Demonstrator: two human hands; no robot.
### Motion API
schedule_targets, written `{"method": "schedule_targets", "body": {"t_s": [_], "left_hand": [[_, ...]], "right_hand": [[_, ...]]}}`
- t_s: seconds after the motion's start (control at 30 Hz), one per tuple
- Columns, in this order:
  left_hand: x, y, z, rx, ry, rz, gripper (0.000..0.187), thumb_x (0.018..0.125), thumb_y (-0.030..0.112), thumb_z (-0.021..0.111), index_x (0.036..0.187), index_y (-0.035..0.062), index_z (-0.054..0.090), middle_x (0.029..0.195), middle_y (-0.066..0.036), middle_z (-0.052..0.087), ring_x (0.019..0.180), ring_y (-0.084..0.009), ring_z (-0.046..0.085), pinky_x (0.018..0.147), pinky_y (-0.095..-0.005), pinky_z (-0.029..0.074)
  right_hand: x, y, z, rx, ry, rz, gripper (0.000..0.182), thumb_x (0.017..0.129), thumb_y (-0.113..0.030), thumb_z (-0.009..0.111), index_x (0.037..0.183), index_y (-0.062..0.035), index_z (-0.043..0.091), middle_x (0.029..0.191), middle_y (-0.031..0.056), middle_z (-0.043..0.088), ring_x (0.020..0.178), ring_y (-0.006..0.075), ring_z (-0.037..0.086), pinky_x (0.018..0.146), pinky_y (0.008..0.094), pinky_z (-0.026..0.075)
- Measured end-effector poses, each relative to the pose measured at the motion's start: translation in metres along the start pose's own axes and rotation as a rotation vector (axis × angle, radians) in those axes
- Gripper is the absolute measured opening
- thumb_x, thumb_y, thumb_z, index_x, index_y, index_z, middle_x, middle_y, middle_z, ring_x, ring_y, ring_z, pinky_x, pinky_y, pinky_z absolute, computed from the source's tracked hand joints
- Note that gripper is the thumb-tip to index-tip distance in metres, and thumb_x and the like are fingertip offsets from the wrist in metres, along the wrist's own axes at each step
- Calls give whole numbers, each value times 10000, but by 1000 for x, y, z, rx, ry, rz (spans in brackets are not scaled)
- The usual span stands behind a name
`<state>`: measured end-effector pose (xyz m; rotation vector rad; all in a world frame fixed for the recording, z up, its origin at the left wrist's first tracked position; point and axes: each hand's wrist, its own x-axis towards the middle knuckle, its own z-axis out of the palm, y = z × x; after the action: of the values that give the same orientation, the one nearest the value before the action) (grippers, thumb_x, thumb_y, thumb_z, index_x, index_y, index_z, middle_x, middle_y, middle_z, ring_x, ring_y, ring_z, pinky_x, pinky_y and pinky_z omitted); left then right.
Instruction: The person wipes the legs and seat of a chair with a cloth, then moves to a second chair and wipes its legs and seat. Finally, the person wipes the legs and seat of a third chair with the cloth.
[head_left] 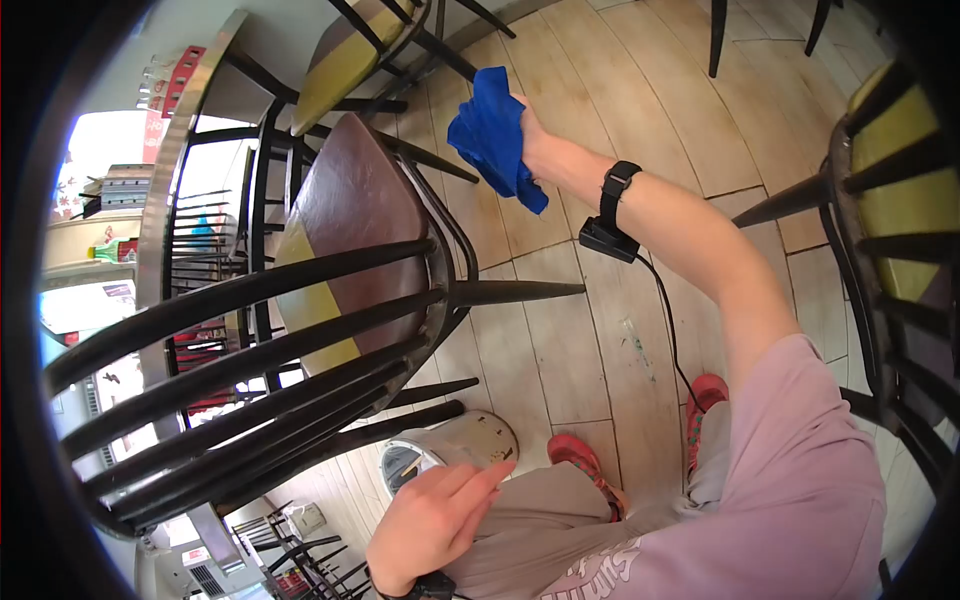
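My right hand (pixel 532 138) grips a crumpled blue cloth (pixel 488 135), held out above the tiled floor beside a chair. A black strap with a small box (pixel 610 235) is on the right wrist, and a cable runs down from it. Low in the view, my left hand (pixel 435 520) is in front of my trousers, its fingers loosely stretched and nothing visible in them. Just beyond it stands a whitish bin (pixel 475 440), partly covered by the hand. Nearest the cloth is a chair with a brown and yellow seat (pixel 365 215) and a dark slatted back (pixel 270 340).
Another yellow-seated chair (pixel 350 70) stands at the top, by a table edge (pixel 185 150). A further chair (pixel 890 190) is close on the right. My red shoes (pixel 580 458) rest on the wood-look tiles (pixel 560 350), where a small smear (pixel 637 350) shows.
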<state>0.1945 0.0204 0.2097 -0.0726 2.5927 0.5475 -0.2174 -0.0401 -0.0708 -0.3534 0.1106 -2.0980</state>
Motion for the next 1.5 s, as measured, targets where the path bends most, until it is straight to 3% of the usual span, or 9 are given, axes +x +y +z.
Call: {"method": "schedule_targets", "body": {"t_s": [0.07,0.17,0.4,0.6,0.77,0.83,0.97,1.17,1.5], "left_hand": [[-5,-7,-3,82,-143,70,507,847,5,693,1342,44,591,936,-89,663,788,-255,651,704,-360,527],[-8,8,-8,-88,-15,-55,362,901,69,693,1256,14,649,954,-182,669,889,-358,668,787,-433,529],[-24,6,-2,-130,60,-317,342,859,13,720,1198,9,677,998,-171,690,874,-336,688,765,-391,547],[-30,10,1,-7,456,-555,361,811,-30,747,1163,7,679,1107,-166,696,936,-307,657,867,-376,517],[-33,-14,15,64,772,-505,346,891,34,733,1227,-14,667,1143,-114,707,1025,-235,647,878,-333,536],[-22,-36,15,-65,1003,-512,574,837,-64,695,1380,-17,514,985,-124,683,793,-198,665,718,-342,548],[-2,-73,2,-394,1008,-539,411,1013,41,615,1396,-33,485,1033,-156,702,646,-131,652,506,-216,497],[13,-76,2,-379,1066,-550,201,1021,141,653,1103,-33,596,804,-130,708,610,-154,669,501,-240,501],[17,-86,2,-359,1090,-495,215,1024,152,656,1107,-43,629,837,-133,715,653,-153,682,507,-251,508]], "right_hand": [[4,12,-16,46,132,43,390,922,-507,543,938,-137,668,866,56,686,784,251,637,723,389,507],[25,32,-20,84,359,84,449,923,-554,522,949,-131,670,872,66,686,781,270,633,709,405,505],[89,88,-9,-265,389,322,484,946,-541,471,962,-98,663,849,120,670,744,287,618,688,415,493],[153,114,-3,-432,352,465,293,971,-277,502,972,-13,629,878,263,648,712,440,658,614,651,511],[141,123,-5,-462,427,222,171,917,-159,622,995,-15,672,827,154,677,652,282,658,569,470,522],[134,119,-4,-482,431,208,169,910,-159,640,997,-20,678,824,133,680,645,254,654,556,439,514],[114,109,13,-586,483,257,274,976,-204,629,1115,17,714,960,124,733,733,221,702,624,367,564],[103,111,5,-640,451,190,303,998,-233,619,1177,-2,696,990,123,730,764,219,697,650,377,562],[43,103,18,-725,505,203,391,1007,-302,617,1194,37,664,1081,151,717,869,240,710,740,412,575]]}}
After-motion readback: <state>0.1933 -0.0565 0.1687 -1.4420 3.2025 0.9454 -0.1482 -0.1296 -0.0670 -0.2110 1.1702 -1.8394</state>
